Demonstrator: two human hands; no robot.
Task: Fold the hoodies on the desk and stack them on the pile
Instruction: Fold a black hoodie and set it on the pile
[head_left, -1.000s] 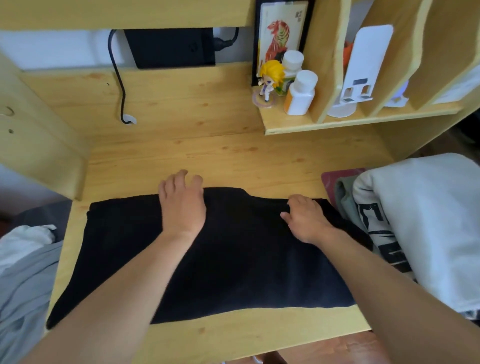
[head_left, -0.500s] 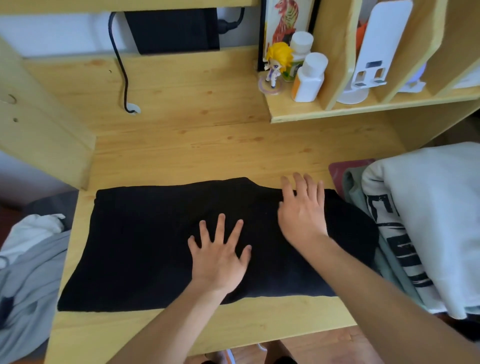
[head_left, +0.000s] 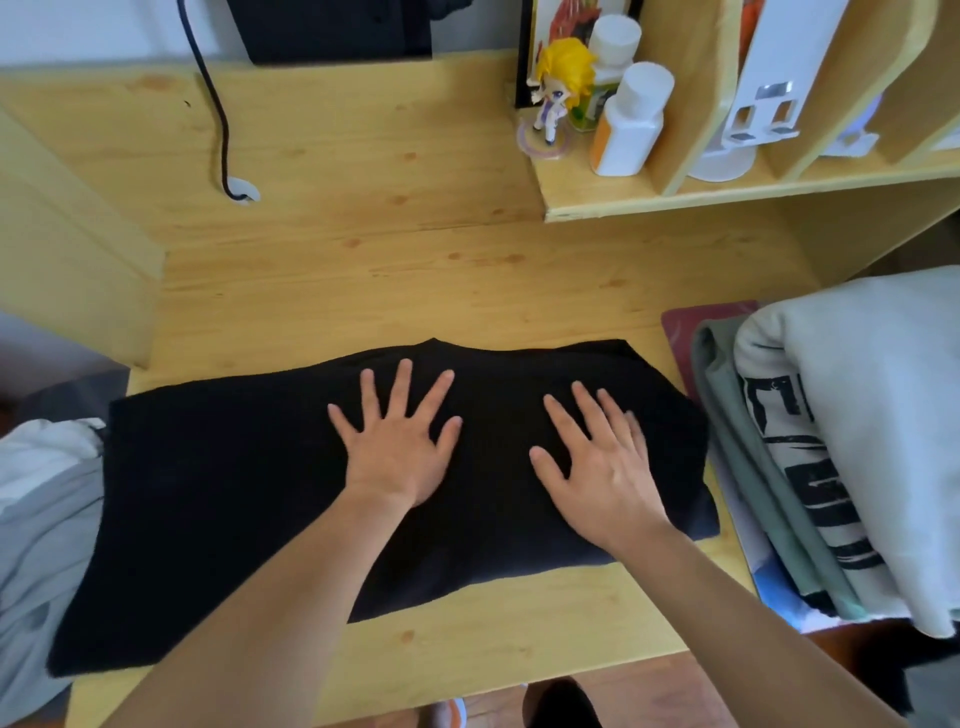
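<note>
A black hoodie (head_left: 218, 499) lies folded into a wide flat rectangle across the middle of the wooden bench (head_left: 395, 275), reaching from the left edge of the bench almost to the pile on the right. The left hand (head_left: 397, 447) lies flat on its centre with fingers spread wide. The right hand (head_left: 602, 467) lies flat just beside it, toward the right end, fingers straight and slightly apart. At the right of the frame a pile of folded hoodies (head_left: 831, 467) touches the black one. In the upper right, a shelf (head_left: 675, 200) carries a yellow-haired figurine (head_left: 558, 88) and white bottles (head_left: 628, 124).
</note>
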